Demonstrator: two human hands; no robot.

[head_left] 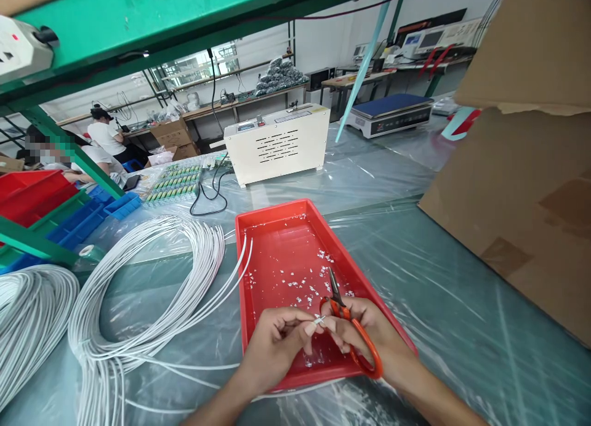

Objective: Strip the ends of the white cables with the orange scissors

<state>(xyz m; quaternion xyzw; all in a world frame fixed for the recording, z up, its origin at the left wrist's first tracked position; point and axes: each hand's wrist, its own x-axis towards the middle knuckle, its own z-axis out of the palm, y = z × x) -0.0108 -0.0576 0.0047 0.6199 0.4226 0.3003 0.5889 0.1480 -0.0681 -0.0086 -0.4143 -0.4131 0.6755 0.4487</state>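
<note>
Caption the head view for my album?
Left hand pinching a white cable end, right hand holding orange-handled scissors, above a red tray.

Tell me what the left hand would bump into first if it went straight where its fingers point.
Probably the right hand, just ahead of the left hand; whether they touch is unclear.

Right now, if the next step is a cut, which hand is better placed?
Probably the right hand: it holds the orange-handled scissors, while the left hand pinches the white wire end. The blades point away, so turning seems needed.
</note>
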